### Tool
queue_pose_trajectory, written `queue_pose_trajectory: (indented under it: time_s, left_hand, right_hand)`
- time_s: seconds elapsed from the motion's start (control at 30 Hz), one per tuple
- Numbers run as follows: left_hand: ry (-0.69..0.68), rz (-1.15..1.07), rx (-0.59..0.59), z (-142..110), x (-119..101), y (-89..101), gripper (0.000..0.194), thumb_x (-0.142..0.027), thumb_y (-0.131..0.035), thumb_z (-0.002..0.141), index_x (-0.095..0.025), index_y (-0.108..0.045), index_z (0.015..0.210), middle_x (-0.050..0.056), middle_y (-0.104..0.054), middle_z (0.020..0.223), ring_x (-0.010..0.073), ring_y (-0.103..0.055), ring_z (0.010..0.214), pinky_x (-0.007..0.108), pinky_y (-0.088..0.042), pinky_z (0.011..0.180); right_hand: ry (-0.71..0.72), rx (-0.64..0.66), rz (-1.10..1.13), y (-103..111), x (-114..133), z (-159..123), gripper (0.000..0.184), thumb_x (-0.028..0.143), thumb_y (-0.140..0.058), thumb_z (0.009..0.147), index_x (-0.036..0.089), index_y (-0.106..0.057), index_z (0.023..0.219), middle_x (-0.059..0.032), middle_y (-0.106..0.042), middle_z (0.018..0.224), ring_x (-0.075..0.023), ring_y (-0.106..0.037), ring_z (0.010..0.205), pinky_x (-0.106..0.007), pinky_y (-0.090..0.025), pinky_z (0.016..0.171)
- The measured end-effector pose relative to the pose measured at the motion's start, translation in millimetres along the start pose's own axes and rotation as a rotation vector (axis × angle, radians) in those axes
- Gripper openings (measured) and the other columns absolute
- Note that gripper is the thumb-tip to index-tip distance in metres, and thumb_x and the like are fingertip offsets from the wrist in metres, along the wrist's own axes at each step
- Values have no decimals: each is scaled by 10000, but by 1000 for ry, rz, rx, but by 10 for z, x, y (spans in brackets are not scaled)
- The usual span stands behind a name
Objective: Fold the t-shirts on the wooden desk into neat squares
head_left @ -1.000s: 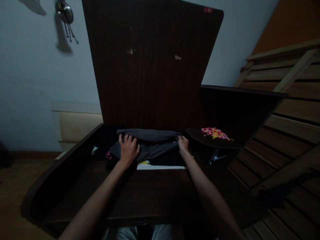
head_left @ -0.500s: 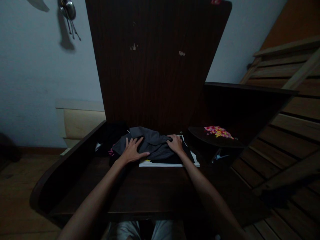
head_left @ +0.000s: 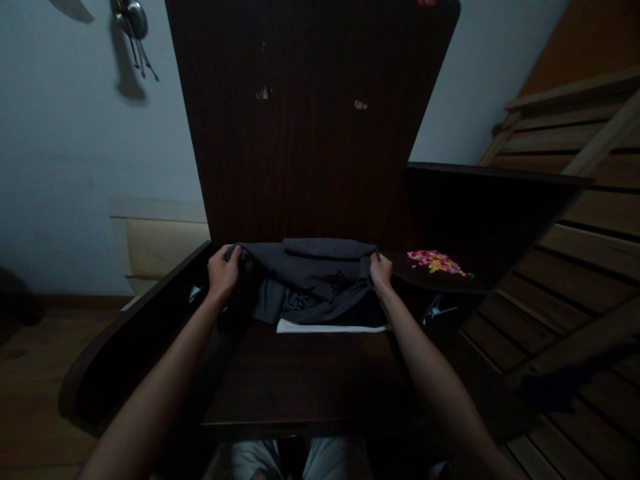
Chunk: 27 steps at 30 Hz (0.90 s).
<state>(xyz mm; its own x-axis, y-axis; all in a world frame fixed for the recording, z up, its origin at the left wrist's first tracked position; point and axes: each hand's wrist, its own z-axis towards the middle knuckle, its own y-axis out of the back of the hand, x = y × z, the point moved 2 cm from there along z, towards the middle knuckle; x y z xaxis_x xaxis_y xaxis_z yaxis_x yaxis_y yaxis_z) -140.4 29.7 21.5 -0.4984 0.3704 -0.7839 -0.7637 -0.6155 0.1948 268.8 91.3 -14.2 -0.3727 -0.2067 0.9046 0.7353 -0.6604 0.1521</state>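
Observation:
A dark grey garment [head_left: 310, 277] is held up off a dark wooden surface [head_left: 310, 373], its lower part drooping in folds. My left hand [head_left: 223, 271] is closed on the garment's left edge. Gripping the right edge is my right hand [head_left: 381, 272]. The two hands are spread wide, at about the same height. Under the garment lies a flat white-edged item [head_left: 325, 327], partly hidden by the cloth.
A tall dark wooden panel [head_left: 310, 120] stands upright right behind the garment. To the right a dark shelf [head_left: 430, 277] carries a pile of small pink and yellow bits [head_left: 434, 261]. Wooden slats [head_left: 580, 253] run along the right. A raised dark rim [head_left: 135, 327] borders the left.
Both hands were pressing flat on the garment lying on the surface. They have since moved apart to its two edges, gripped them and lifted the garment.

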Motion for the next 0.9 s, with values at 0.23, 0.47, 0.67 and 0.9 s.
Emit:
queue_pose_trajectory:
  time_s: [0.23, 0.47, 0.67, 0.9]
  left_hand:
    - [89, 40, -303, 292, -61, 235, 302, -432, -512, 853, -152, -622, 821, 60, -675, 813, 234, -627, 837, 349, -501, 842]
    - [-3, 409, -266, 240, 178, 443, 311, -134, -497, 763, -109, -590, 1059, 159, -615, 1094, 349, -522, 1137, 517, -385, 1031]
    - [-332, 539, 33, -22, 84, 236, 311, -147, -466, 793, -146, -621, 1063, 156, -602, 1133, 350, -488, 1154, 522, -387, 1018]
    - [-641, 421, 643, -439, -170, -526, 371, -170, -464, 830, -181, -632, 1162, 118, -625, 1169, 270, -536, 1104, 433, -445, 987]
  right_hand:
    - [25, 104, -261, -71, 171, -250, 178, 373, -601, 721, 202, -614, 672, -17, -629, 640, -175, -570, 649, -257, -382, 624]
    - [330, 569, -247, -155, 287, -999, 406, 516, -523, 832, 199, -574, 583, 16, -561, 549, -129, -512, 561, -239, -340, 564]
    - [382, 738, -600, -189, 202, -1470, 390, 525, -814, 582, 228, -665, 785, -15, -655, 702, -183, -599, 664, -253, -328, 564]
    - [326, 842, -576, -254, 170, -1496, 165, 75, -682, 621, 214, -646, 703, -21, -678, 728, -173, -625, 707, -244, -383, 603]
